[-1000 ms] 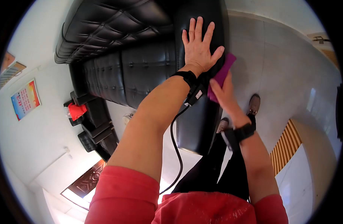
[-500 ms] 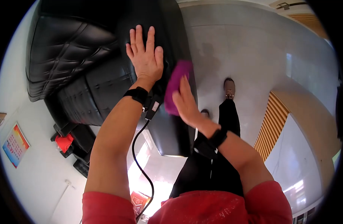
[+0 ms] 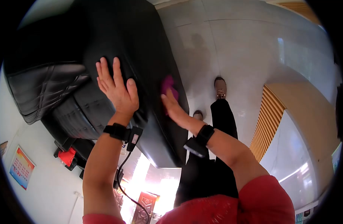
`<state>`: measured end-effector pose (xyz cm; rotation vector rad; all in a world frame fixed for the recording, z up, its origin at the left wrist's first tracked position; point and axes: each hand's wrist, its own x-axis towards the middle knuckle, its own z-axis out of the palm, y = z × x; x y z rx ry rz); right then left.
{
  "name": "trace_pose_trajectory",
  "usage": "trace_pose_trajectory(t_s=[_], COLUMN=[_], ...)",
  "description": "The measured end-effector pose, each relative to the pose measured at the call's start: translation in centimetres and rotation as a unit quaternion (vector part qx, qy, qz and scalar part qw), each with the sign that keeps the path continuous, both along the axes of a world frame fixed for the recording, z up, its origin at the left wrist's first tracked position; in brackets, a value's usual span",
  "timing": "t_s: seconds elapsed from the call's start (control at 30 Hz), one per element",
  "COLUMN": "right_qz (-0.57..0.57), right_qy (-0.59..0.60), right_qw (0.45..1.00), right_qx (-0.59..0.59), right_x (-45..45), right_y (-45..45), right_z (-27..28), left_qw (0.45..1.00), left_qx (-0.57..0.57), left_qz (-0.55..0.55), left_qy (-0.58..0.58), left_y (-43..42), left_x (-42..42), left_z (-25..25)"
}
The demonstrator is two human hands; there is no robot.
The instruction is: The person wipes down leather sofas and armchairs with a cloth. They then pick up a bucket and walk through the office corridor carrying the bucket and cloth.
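Observation:
The black leather sofa (image 3: 145,48) has a wide padded arm under both of my hands. My left hand (image 3: 119,91) lies on top of the arm with its fingers spread, holding nothing. Against the arm's outer side, my right hand (image 3: 176,112) presses a purple cloth (image 3: 168,84). Part of the cloth is hidden beneath the fingers, and it is slightly blurred. Each wrist wears a black band with a small box; a black cable (image 3: 121,179) runs down from the left one.
Grey floor tiles (image 3: 238,44) extend to the right of the sofa, where my shoes (image 3: 220,87) stand. Further right is a counter with wooden slats (image 3: 266,121) and a white panel. A poster (image 3: 22,168) hangs on the left wall, and a red item (image 3: 67,156) lies on black furniture.
The view has shifted, and my left hand appears lower and further left, still flat on the sofa arm. My right hand and the cloth have shifted slightly; the cloth looks more bunched and covered.

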<state>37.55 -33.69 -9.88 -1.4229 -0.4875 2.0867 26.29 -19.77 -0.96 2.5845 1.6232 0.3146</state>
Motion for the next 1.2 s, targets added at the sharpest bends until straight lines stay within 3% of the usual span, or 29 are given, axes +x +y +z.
trace_pose_trajectory(t_s=[0.03, 0.13, 0.2, 0.3, 0.37, 0.4, 0.47, 0.5, 0.57, 0.63, 0.73, 0.83, 0.9, 0.97, 1.07, 1.13, 1.2], right_qz=[-0.082, -0.108, -0.088, -0.071, -0.119, -0.084, -0.132, -0.211, -0.166, -0.129, -0.097, -0.080, -0.154, -0.141, -0.117, -0.125, -0.148], right_qy=[0.035, 0.005, -0.052, -0.110, -0.012, -0.024, 0.042, 0.121, 0.082, 0.033, -0.065, -0.158, -0.047, -0.076, -0.021, 0.023, 0.046], right_qw=[0.995, 0.974, 0.969, 0.979, 0.989, 0.989, 0.990, 0.959, 0.965, 0.981, 0.989, 0.900, 0.965, 0.983, 0.993, 0.987, 0.979], right_qx=[0.049, 0.201, 0.224, 0.157, 0.089, 0.116, -0.002, -0.149, -0.186, -0.140, 0.093, 0.398, 0.207, 0.091, -0.028, -0.093, -0.133], right_x=[0.0, 0.1, 0.1, 0.7, 1.3, 1.1, -1.0, -1.9, -1.8, 0.0, 1.1, 0.8, 1.6, 0.5, -0.2, -1.3, -1.6], right_y=[2.1, 8.3, 11.5, 13.5, 10.1, 5.5, -2.0, -3.9, -4.0, -0.2, 9.2, 16.5, 19.2, 17.3, 9.0, 2.6, -0.7], right_z=[1.4, -0.2, -3.9, -11.8, -16.6, -19.8, -22.6, -22.5, -20.6, -16.3, -12.7, -19.5, -21.2, -26.2, -30.1, -30.2, -26.9], left_qw=[1.000, 0.999, 0.999, 0.999, 0.998, 0.998, 0.998, 0.999, 0.999, 0.998, 1.000, 1.000, 0.999, 0.998, 0.997, 0.999, 0.999], left_qx=[0.000, 0.005, -0.005, -0.016, -0.011, -0.008, -0.006, -0.009, -0.010, -0.004, -0.004, -0.008, -0.022, -0.022, -0.023, -0.024, -0.027], left_qz=[-0.002, -0.035, -0.036, -0.034, -0.040, -0.044, -0.045, -0.035, -0.035, -0.046, -0.016, -0.008, -0.006, 0.002, 0.003, -0.008, -0.014], left_qy=[-0.001, -0.002, -0.010, 0.001, 0.038, 0.040, 0.034, 0.030, 0.032, 0.031, 0.012, 0.023, 0.025, 0.050, 0.069, 0.048, 0.031], left_y=[0.0, 0.3, 0.3, 0.3, 0.5, 0.4, 0.4, 0.3, 0.2, 0.2, 0.1, 0.0, 0.0, -0.3, -0.4, -0.2, 0.1], left_x=[0.1, 0.2, 0.4, 0.2, -0.3, -0.1, 0.0, -0.2, -0.3, 0.2, 0.1, -0.4, 0.1, 0.2, -0.2, -0.2, -0.2], left_z=[0.0, 0.2, 0.2, 0.2, 0.2, 0.1, -0.1, -0.1, -0.2, -0.2, -0.4, -0.1, -0.1, 0.0, 0.3, 0.0, 0.0])
